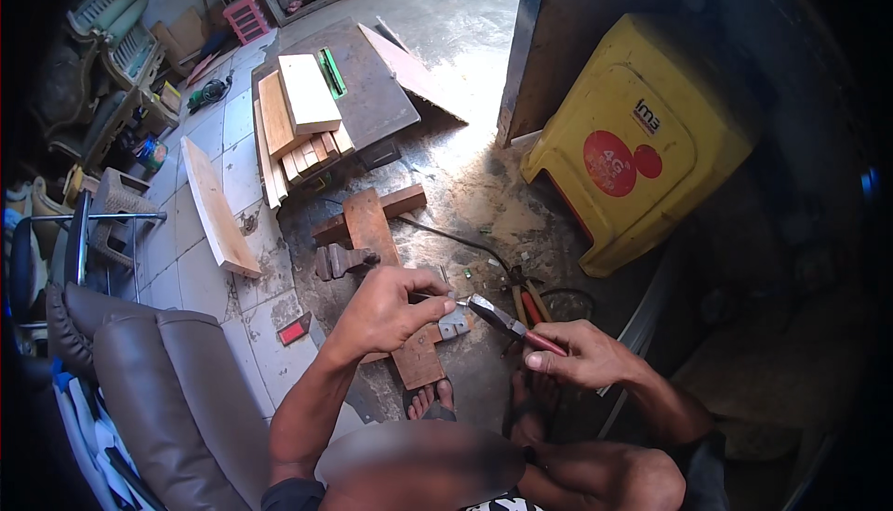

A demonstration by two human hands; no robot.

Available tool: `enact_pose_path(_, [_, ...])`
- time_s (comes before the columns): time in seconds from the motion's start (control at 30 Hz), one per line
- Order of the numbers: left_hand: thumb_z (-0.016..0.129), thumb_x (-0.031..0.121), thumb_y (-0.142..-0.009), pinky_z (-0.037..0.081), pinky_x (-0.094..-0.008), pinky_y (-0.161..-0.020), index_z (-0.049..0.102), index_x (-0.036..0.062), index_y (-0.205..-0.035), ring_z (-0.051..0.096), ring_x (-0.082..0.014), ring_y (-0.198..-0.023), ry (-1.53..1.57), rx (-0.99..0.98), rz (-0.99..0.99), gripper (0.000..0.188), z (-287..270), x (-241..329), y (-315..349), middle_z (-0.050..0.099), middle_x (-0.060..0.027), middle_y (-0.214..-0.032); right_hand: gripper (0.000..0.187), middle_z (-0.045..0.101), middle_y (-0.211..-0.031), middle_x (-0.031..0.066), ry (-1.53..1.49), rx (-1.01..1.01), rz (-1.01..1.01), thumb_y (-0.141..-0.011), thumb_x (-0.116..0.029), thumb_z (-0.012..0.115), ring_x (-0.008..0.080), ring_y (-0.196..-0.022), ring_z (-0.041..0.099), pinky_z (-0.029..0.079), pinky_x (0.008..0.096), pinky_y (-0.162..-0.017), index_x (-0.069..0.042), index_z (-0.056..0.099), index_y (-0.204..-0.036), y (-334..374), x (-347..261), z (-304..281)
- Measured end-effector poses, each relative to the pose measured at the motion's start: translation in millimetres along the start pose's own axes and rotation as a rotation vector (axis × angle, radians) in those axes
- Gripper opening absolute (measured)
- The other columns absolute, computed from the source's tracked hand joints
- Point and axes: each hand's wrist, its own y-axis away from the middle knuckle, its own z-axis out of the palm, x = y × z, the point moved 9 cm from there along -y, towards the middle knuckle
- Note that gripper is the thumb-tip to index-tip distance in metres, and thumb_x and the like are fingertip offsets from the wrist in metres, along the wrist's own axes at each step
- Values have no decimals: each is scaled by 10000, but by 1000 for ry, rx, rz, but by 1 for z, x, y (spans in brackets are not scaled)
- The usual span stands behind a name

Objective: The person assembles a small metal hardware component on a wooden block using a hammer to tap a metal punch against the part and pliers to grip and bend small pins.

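Observation:
My right hand (581,353) is closed round the red grips of a pair of pliers (498,316), its jaws pointing left. Just left of the jaws, my left hand (395,311) pinches a small thin metal piece (462,304); its exact kind is too small to tell. The jaw tips meet or nearly meet this piece. Below both hands lies a rusty brown wooden board (419,362) with a grey metal fitting (453,327) at its side. A small vise (344,262) sits by the board, left of my hands.
Another red-handled tool (532,306) lies behind the pliers, near a black cable (456,239). Stacked planks (310,92) rest on a low table (372,92) ahead. A yellow plastic stool (642,139) lies tipped at right. A brown cushioned seat (177,399) stands at left, near a red box (295,328).

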Motion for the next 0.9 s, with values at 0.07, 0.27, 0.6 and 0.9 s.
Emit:
enact_pose_path(0.07, [793,174,-903,523,-319,-696,766,-21,-1020,682,-150,-754,-131,35,23,229,-3,10,0,750,-112,-840,411,647,-750,98,99,18,-48,-1015,-435,672,166,-729,636,489,369,-635,-24,658,-1027,-1,3,-6])
enact_pose_path(0.27, [765,159,-883,538,-398,-682,756,1,-966,710,-356,-736,-248,-46,145,178,-2,34,1,706,-202,-812,418,625,-823,141,193,17,-210,-995,-426,688,275,-767,632,488,423,-700,-11,639,-1000,-3,-16,-14])
enact_pose_path(0.6, [762,157,-848,551,-466,-701,767,40,-902,718,-378,-788,-516,-392,318,130,19,52,-11,713,-184,-768,415,578,-890,168,321,-154,-358,-996,-414,672,383,-816,617,472,470,-719,-1,622,-986,-12,-28,-13])
enact_pose_path(0.9, [786,171,-839,526,-443,-674,763,65,-892,721,-340,-771,-538,-483,344,120,23,61,-18,731,-119,-776,432,520,-880,155,287,-210,-346,-1012,-416,651,371,-795,575,450,467,-717,0,563,-936,-11,-23,-8])
